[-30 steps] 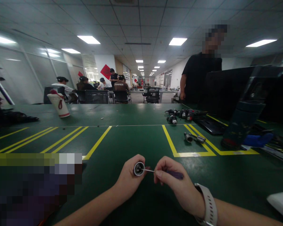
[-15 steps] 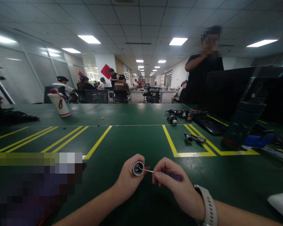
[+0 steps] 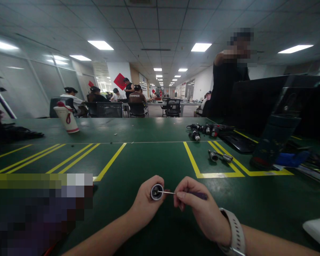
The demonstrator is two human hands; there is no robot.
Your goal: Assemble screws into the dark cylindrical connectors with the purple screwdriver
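Note:
Near the front of the green table, my left hand (image 3: pixel 148 195) is wrapped round a metal cylindrical housing (image 3: pixel 152 192), whose open round end faces me. Small parts show inside it, too dark to name. In my right hand (image 3: pixel 193 199) is a thin screwdriver (image 3: pixel 200 195) with a purple handle, held near the base of its shaft. The shaft runs leftward and its tip is inside the mouth of the housing. What the tip touches there cannot be made out. Most of the housing is hidden by my left fingers.
Two metal cylindrical parts (image 3: pixel 220 156) lie on the right by yellow tape (image 3: pixel 192 160). Behind them are several more metal parts (image 3: pixel 196 134), a black tray (image 3: pixel 237 141) and a dark bottle (image 3: pixel 269 145). A white cup (image 3: pixel 68 119) stands far left. A person (image 3: pixel 226 81) stands behind a monitor.
My right hand has shifted very slightly and the screwdriver's handle has turned a little. My left hand stays in place with the housing. The standing person has turned and lowered an arm.

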